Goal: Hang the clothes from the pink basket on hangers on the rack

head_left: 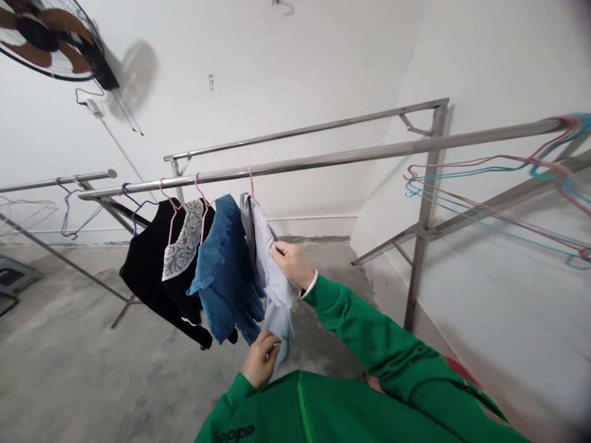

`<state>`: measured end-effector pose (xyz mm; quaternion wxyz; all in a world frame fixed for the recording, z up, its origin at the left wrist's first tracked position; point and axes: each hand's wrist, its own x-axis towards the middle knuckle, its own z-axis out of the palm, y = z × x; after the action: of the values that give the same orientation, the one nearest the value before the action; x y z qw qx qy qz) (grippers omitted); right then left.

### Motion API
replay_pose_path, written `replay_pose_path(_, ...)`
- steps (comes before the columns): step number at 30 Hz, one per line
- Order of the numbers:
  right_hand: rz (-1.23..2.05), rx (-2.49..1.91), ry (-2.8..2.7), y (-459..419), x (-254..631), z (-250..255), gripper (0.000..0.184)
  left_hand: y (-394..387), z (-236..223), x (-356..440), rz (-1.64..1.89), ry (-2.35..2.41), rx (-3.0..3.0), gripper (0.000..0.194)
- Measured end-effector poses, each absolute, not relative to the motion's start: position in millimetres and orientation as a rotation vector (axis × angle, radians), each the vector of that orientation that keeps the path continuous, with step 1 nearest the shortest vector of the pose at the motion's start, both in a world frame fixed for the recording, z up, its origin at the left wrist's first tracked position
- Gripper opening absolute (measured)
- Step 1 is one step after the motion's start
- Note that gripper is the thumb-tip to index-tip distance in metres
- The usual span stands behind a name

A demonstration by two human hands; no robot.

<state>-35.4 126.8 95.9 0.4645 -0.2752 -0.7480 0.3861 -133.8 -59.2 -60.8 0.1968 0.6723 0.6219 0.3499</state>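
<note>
A pale grey-blue garment [271, 271] hangs on a pink wire hanger from a steel rail [351, 157]. My right hand [292, 263] is closed on the garment's upper part, just below the hanger. My left hand [261, 359] pinches its lower hem. Left of it on the same rail hang a blue top [226, 271] and a black top with a white lace collar [154, 264], each on its own hanger. Both my sleeves are green.
Several bare pink and teal wire hangers [498, 184] hang at the rail's right end. A second steel rail [314, 129] runs behind, and another rack [55, 181] with hangers stands left. A wall fan [50, 40] is top left. The floor [69, 369] is bare concrete.
</note>
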Motion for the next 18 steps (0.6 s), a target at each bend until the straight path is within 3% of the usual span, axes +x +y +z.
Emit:
replay_pose_path(10, 1.064, -0.591, -1.757, 114, -23, 70, 0.039, -63, -79, -124, 0.766, 1.622, 1.857, 0.027)
replay_pose_path(13, 1.056, -0.763, -1.717, 107, -1, 26, 0.043, -58, -85, -115, 0.562, 1.535, 1.946, 0.025)
replay_pose_path(16, 1.008, -1.177, -2.204, 92, 38, -37, 0.04, -50, -88, -105, 0.367, 1.381, 2.027, 0.021)
replay_pose_path(18, 1.118, -1.421, -2.557, 73, 76, -82, 0.028, -43, -92, -98, 0.255, 1.261, 2.016, 0.019)
